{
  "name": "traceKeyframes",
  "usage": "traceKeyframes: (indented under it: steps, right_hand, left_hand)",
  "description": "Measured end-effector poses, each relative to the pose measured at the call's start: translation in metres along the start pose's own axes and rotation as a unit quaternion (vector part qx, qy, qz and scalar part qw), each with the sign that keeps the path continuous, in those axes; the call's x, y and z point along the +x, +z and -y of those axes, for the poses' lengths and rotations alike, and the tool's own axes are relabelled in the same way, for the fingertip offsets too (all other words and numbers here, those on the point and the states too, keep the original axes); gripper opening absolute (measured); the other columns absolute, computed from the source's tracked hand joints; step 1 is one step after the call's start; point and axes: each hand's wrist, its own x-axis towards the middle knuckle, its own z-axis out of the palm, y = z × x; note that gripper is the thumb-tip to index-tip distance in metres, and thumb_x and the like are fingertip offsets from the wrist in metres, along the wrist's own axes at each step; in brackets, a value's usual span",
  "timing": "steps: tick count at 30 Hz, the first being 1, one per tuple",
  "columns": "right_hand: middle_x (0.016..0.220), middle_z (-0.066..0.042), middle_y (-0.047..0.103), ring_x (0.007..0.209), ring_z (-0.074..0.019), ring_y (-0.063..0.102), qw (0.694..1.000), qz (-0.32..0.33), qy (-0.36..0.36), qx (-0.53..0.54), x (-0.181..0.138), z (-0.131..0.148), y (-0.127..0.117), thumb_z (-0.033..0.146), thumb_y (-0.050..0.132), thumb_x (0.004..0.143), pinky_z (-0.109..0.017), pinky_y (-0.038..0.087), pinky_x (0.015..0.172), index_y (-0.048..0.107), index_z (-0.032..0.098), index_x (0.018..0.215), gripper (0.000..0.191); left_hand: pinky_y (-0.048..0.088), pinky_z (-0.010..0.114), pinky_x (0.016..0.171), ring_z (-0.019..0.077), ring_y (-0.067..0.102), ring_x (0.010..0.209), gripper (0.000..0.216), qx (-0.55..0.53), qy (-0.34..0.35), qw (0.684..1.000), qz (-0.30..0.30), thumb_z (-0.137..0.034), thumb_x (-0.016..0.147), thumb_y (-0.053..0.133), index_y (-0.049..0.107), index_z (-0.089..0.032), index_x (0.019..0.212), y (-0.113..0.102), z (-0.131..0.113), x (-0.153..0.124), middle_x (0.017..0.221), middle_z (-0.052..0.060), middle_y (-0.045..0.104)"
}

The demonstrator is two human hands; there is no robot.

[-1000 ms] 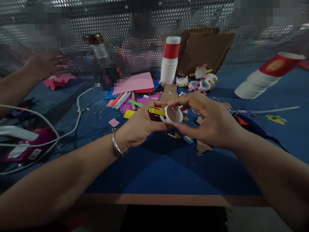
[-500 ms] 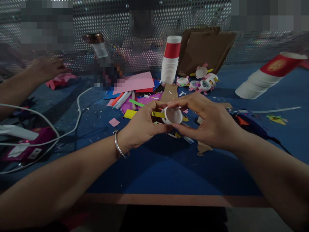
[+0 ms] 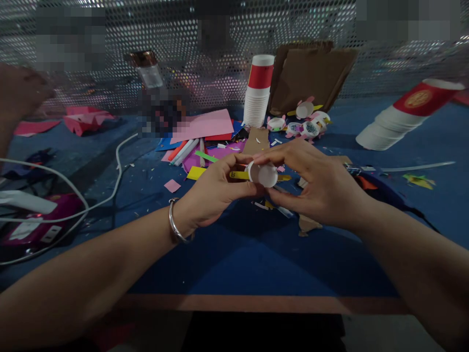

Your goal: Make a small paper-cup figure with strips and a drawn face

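Note:
Between my hands is a small white cut-down paper cup piece [image 3: 267, 176], its round face turned toward me. Yellow strips stick out from both its sides; the left strip [image 3: 239, 174] bears dark markings. My left hand [image 3: 216, 188] grips the cup piece from the left with thumb and fingers. From the right, my right hand [image 3: 311, 178] curls round it, fingertips at its top edge and thumb below. Paper and cardboard scraps [image 3: 309, 224] lie beneath the hands. Farther back sit several small decorated cup pieces [image 3: 309, 128] with pink and yellow bits.
A stack of paper cups [image 3: 256, 105] stands behind, near brown cardboard [image 3: 311, 78]. Another cup stack [image 3: 405, 117] leans at right. Coloured paper sheets [image 3: 205, 124] and markers [image 3: 185, 151] lie ahead. At left are a cable [image 3: 117, 166], a purple power strip [image 3: 64, 208] and another person's hand [image 3: 24, 93].
The cup piece has turned in my fingers, so a yellow strip now shows on its right side too. At left, the other person's hand has moved away from the crumpled red-pink paper.

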Motion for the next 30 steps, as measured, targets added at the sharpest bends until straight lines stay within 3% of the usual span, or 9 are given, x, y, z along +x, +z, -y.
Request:
traceKeyframes:
  steps: [8, 14, 24, 30]
  right_hand:
    - [0.126, -0.013, 0.079, 0.113, -0.0353, 0.072, 0.999, -0.017, -0.023, -0.015, -0.001, 0.001, 0.004, 0.023, 0.074, 0.095, -0.054, 0.06, 0.096, 0.07, 0.022, 0.129, 0.035]
    - [0.118, -0.007, 0.081, 0.111, -0.0332, 0.074, 0.998, -0.049, -0.012, -0.04, -0.001, 0.001, 0.001, 0.018, 0.064, 0.1, -0.051, 0.062, 0.092, 0.072, 0.028, 0.127, 0.03]
    - [0.105, -0.006, 0.08, 0.102, -0.0256, 0.076, 0.988, -0.154, -0.006, -0.029, -0.001, 0.003, 0.008, 0.015, 0.068, 0.099, -0.042, 0.062, 0.088, 0.076, 0.026, 0.112, 0.019]
    - [0.1, -0.004, 0.08, 0.095, -0.021, 0.075, 0.983, -0.182, 0.005, -0.003, -0.001, 0.007, 0.012, 0.012, 0.068, 0.099, -0.038, 0.062, 0.085, 0.075, 0.024, 0.106, 0.016]
  left_hand:
    - [0.059, 0.026, 0.08, 0.0129, 0.071, 0.09, 0.044, 0.07, 0.064, 0.995, -0.042, -0.006, 0.072, 0.086, 0.066, -0.017, 0.109, 0.0, 0.005, 0.0, 0.105, 0.002, 0.074]
    - [0.061, 0.028, 0.084, 0.0144, 0.072, 0.092, 0.049, 0.13, 0.104, 0.985, -0.046, -0.009, 0.072, 0.087, 0.065, -0.017, 0.115, -0.001, 0.009, 0.002, 0.102, 0.002, 0.075]
    - [0.062, 0.03, 0.09, 0.0164, 0.075, 0.1, 0.046, 0.183, 0.178, 0.965, -0.062, -0.011, 0.076, 0.086, 0.061, -0.02, 0.114, 0.003, 0.008, -0.001, 0.107, 0.004, 0.076]
    - [0.063, 0.026, 0.079, 0.0155, 0.074, 0.093, 0.042, 0.195, 0.187, 0.961, -0.063, -0.014, 0.078, 0.086, 0.061, -0.021, 0.111, 0.005, 0.011, -0.004, 0.102, 0.002, 0.074]
